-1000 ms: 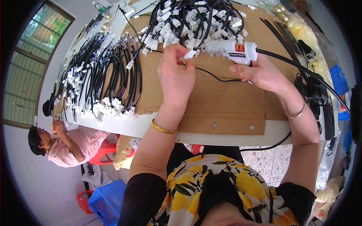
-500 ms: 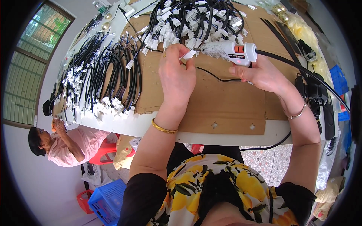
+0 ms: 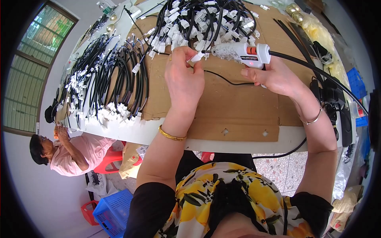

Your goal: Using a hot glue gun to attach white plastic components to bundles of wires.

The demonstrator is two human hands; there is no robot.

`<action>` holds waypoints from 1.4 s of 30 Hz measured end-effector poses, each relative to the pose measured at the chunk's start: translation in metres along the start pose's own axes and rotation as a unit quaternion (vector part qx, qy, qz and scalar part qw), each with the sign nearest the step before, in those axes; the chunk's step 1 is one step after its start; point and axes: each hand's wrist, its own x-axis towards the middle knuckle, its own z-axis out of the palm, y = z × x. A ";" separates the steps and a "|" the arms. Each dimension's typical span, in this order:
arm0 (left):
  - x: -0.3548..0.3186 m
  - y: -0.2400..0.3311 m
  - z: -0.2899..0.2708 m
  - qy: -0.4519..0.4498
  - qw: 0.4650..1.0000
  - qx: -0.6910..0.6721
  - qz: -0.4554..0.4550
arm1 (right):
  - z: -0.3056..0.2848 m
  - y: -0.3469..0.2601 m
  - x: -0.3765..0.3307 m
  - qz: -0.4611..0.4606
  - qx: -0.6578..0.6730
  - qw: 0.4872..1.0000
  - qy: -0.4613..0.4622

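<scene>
Working outward from the near edge of the cardboard sheet (image 3: 238, 107) that covers the bench: the left hand (image 3: 183, 79) sits over the middle of the sheet, fingers pinched shut on a small white connector (image 3: 197, 57) at the end of a thin black wire (image 3: 222, 78) that trails back across the cardboard. Just right of it, the right hand (image 3: 274, 75) is wrapped tight around the grip of a white glue gun (image 3: 242, 53), with the nozzle pointing left and nearly touching the connector.

My take on doing this bit well — keep the connector steady, rest both wrists on the cardboard, squeeze gently so you get a small bead and not a blob, and keep fingertips clear of the hot tip.

Past the hands, at the sheet's far edge, there's a heap of black cables with white plugs (image 3: 206, 20) — more bundles (image 3: 103, 83) lie off its left side.
</scene>
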 end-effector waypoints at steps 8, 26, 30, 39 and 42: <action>0.001 0.001 0.000 0.006 1.000 -0.005 -0.003 | -0.001 -0.003 -0.002 0.002 0.002 1.000 -0.008; 0.001 0.003 -0.001 0.015 0.999 -0.026 -0.028 | -0.002 0.000 0.000 -0.005 0.013 1.000 -0.004; 0.001 0.003 0.000 0.013 0.997 -0.050 -0.052 | -0.002 0.001 0.001 -0.002 0.009 1.000 -0.007; 0.002 -0.008 0.003 -0.030 0.927 -0.318 -0.198 | -0.003 -0.004 -0.003 -0.011 0.025 1.000 0.007; 0.002 -0.007 0.003 -0.035 0.905 -0.359 -0.227 | -0.003 -0.005 -0.003 -0.014 0.030 0.999 0.011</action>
